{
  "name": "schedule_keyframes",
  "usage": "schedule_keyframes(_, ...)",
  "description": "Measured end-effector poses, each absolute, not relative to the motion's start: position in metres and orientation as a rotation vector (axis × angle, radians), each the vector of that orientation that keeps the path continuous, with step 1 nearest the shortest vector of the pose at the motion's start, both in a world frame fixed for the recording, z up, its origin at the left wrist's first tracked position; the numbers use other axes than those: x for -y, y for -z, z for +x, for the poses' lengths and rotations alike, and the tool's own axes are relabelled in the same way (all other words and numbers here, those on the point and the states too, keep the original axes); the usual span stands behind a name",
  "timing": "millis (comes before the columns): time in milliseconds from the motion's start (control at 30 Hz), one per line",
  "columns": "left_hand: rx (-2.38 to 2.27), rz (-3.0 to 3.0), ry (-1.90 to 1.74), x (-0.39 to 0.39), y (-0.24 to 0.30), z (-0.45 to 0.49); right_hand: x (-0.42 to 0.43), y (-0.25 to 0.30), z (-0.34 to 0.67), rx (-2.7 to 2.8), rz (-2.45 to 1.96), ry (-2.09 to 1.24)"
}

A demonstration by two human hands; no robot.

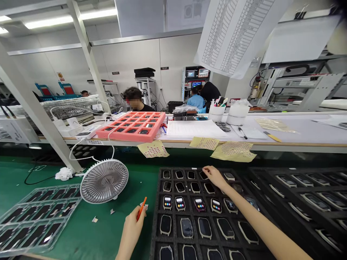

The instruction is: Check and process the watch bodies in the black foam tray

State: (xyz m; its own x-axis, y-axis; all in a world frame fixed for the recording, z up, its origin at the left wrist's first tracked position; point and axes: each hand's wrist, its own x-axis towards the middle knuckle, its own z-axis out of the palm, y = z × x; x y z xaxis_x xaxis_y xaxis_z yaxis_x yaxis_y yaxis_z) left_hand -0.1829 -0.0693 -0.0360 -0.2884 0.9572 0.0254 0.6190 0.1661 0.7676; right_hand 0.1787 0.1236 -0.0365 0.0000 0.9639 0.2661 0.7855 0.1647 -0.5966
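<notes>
The left hand (132,227) is closed in a narrow pinch around an orange pen (141,208), its tip angled up and away, with a small white slip (144,206) just beside it, above the green bench mat (114,240). The right hand (214,177) reaches forward with its fingers (206,169) only slightly curled, down at the far row of smartwatches (204,175); whether it grips one is hard to tell.

The smartwatches sit in the compartments of a black foam tray (156,231), one to each compartment. The row just nearer the right hand has lit screens (180,203), and the nearer rows show dark screens in pale bumpers (165,225). A second black tray (298,195) lies just to the right.

Left on the mat are a clear plastic tray (40,216), a white desk fan (104,180) and a crumpled white cloth (63,174). On the far bench stand a coral-red tray (130,139), a paper sheet (193,129) and white cups (217,115), with yellow label sheets (233,151) hanging over its edge. A seated co-worker (134,99) is beyond it, and a printed chart (235,32) hangs overhead.
</notes>
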Motion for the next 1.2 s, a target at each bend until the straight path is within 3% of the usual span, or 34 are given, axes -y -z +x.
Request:
schedule_keyframes(167, -2.014, 1.535, -0.855, 0.068, 0.034, -0.178, -0.12, 0.036, 0.208, 1.757, -1.877, -0.184)
schedule_keyframes(367, -2.027, 1.465, -0.938, 0.073, 0.03, -0.177, -0.111, 0.034, 0.218, 1.751, -1.766, -0.268)
schedule_keyframes(667, -1.441, 1.5, -1.062, 0.078, -0.016, -0.12, -0.073, -0.005, 0.164, 1.644, -1.275, -0.757)
schedule_keyframes(800, -1.157, 1.37, -1.053, 0.078, -0.034, -0.085, -0.017, -0.039, 0.103, 1.254, -0.843, -1.535)
schedule_keyframes(867, -1.096, 1.301, -1.057, 0.077, -0.04, -0.073, 0.009, -0.053, 0.08, 1.08, -0.718, -1.723)
schedule_keyframes(1200, -1.064, 1.285, -1.069, 0.081, -0.046, -0.068, 0.031, -0.066, 0.061, 1.04, -0.655, -1.802)
